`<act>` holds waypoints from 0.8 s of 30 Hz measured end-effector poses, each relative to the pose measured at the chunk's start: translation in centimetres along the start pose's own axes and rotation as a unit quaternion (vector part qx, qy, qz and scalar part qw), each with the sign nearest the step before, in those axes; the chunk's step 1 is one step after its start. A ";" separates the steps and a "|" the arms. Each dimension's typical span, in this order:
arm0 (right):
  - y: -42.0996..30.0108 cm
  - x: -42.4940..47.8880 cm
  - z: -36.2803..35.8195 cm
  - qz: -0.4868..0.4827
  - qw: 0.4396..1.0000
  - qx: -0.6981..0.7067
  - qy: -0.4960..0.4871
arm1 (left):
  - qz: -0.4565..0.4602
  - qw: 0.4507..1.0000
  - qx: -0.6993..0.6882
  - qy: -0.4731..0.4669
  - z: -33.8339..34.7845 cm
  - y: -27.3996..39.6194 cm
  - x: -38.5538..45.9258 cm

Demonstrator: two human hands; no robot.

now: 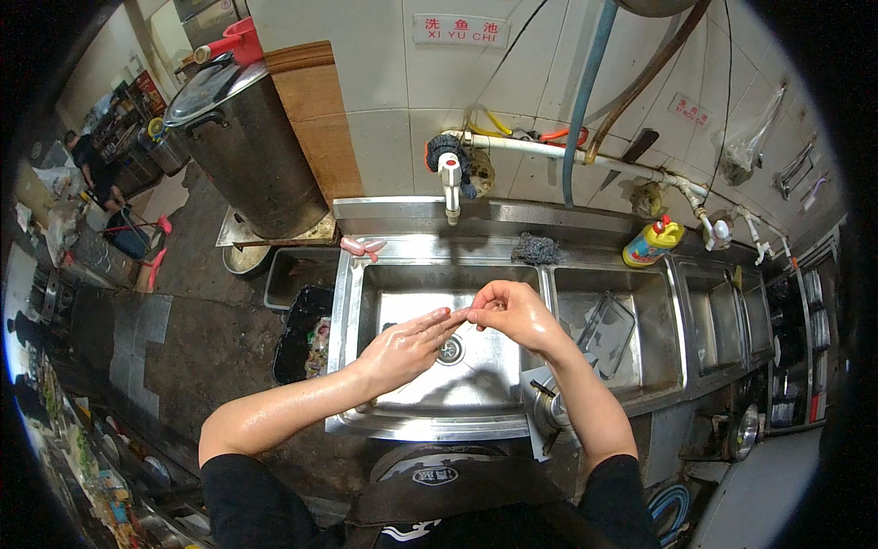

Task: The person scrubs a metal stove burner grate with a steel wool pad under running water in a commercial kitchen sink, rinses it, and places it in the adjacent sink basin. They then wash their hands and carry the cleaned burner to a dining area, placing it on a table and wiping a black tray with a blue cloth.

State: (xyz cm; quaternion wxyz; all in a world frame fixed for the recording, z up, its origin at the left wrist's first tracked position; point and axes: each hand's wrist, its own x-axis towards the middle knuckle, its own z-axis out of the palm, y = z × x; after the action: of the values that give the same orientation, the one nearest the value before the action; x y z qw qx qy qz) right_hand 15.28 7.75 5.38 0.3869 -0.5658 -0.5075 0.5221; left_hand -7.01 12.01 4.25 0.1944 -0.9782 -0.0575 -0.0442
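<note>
Both my hands are wet and meet above a stainless steel sink basin [411,396]. My left hand [410,343] is stretched out with its fingers nearly straight and nothing in its palm that I can see. The thumb and fingertips of my right hand [511,316] pinch a fingertip of the left. Below them lies the round drain [450,350]. A white tap [450,180] with a red mark points down behind the basin, a dark cloth [466,161] hung around its base. No water shows from its spout.
On the sink's back ledge lie pink sausage-like pieces [362,247], a dark scouring pad [536,248] and a yellow bottle [651,242]. The right basin holds a clear tray [609,335]. A tall lidded pot [254,151] stands back left; a person [92,165] is far left.
</note>
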 end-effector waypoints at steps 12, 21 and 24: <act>2.5 1.4 1.2 -0.004 0.995 0.103 -0.004 | -0.093 0.992 -0.074 -0.036 0.2 2.0 0.8; 3.4 1.6 1.9 -0.053 0.974 0.222 -0.003 | -0.206 0.910 -0.333 0.137 -0.9 4.1 2.7; 3.4 1.7 0.6 0.006 0.933 0.352 -0.075 | -0.192 0.915 -0.324 0.142 -1.1 4.1 2.7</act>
State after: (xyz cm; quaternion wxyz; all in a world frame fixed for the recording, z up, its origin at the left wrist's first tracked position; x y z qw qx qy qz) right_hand 15.20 8.69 1.62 0.5190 -0.3550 -0.3154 0.7107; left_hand -3.87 8.08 4.06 -0.1398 -0.9412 -0.1983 -0.2352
